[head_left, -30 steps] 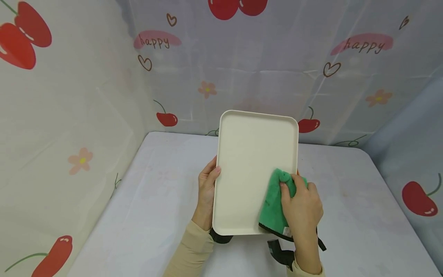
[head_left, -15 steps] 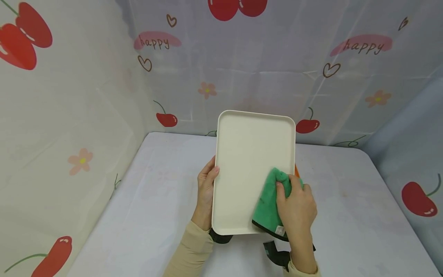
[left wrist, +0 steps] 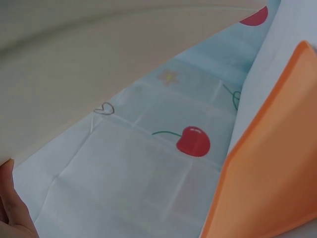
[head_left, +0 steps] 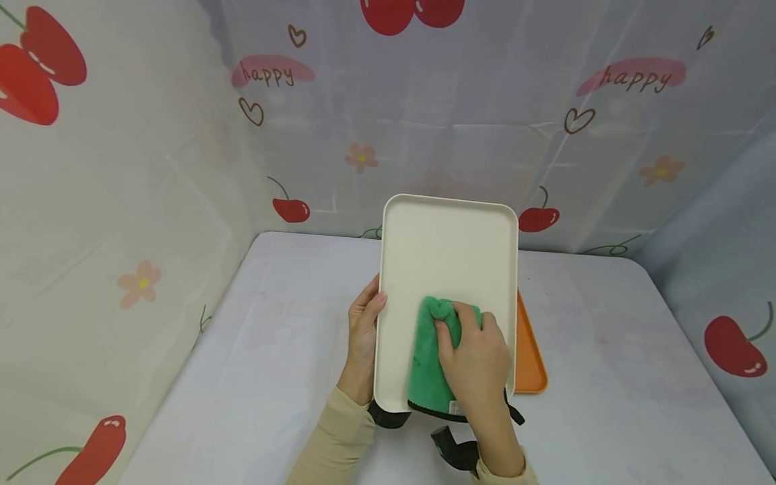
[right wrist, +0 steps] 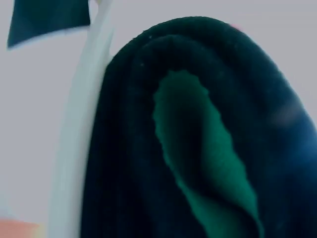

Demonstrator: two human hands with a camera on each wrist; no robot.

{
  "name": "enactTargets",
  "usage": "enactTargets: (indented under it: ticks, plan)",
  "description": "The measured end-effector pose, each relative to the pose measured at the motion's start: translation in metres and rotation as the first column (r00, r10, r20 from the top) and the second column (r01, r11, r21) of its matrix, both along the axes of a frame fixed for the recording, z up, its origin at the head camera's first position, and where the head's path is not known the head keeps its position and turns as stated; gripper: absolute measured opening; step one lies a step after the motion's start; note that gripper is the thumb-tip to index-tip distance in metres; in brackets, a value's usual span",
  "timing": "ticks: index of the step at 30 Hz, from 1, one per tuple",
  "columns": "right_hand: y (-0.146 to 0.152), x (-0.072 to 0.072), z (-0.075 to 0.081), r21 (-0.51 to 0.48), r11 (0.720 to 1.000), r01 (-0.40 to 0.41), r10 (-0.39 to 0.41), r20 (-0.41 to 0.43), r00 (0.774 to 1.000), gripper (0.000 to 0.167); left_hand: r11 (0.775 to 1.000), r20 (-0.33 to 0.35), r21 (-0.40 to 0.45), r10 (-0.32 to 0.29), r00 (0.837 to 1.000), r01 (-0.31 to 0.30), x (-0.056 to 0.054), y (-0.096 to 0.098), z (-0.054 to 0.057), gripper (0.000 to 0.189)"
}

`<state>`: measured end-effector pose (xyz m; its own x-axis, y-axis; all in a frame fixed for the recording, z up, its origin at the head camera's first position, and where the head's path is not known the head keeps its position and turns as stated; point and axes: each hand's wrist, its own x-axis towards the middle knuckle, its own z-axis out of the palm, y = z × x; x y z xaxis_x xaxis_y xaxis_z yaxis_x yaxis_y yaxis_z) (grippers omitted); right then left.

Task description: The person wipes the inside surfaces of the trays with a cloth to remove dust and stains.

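Observation:
A cream rectangular tray is held up and tilted toward the head camera. My left hand grips its left edge, thumb on the rim and fingers behind. In the left wrist view the tray's underside fills the upper left, with part of the left hand at its edge. My right hand pinches a folded green cloth with dark edging and presses it on the lower middle of the tray face. Close up in the right wrist view, the cloth's folds stand beside the tray's pale rim.
An orange tray lies on the white table, partly hidden behind the cream tray. Dark wrist-camera mounts show at both wrists. Printed curtains with cherries enclose the table at the back and sides.
My right hand has slid the green cloth leftward across the tray, from its right edge to the lower middle. More of the orange tray now shows. The left hand stays put.

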<state>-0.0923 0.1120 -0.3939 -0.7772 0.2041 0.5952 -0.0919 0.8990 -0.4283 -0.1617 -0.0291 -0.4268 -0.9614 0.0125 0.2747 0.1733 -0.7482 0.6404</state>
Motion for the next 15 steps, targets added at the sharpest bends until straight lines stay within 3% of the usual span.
enactTargets:
  ticks: [6, 15]
  plan:
    - [-0.021, 0.001, 0.002, 0.057, 0.994, -0.089, 0.093, -0.07, 0.993, 0.03, 1.0, 0.009, -0.029, 0.009, 1.0, -0.009, 0.0, 0.001, -0.002, 0.041]
    - [-0.039, 0.003, 0.003, 0.121, 0.976, -0.183, 0.197, -0.123, 0.973, 0.033, 0.999, -0.014, -0.022, -0.03, 0.999, 0.03, 0.003, 0.003, 0.0, 0.038]
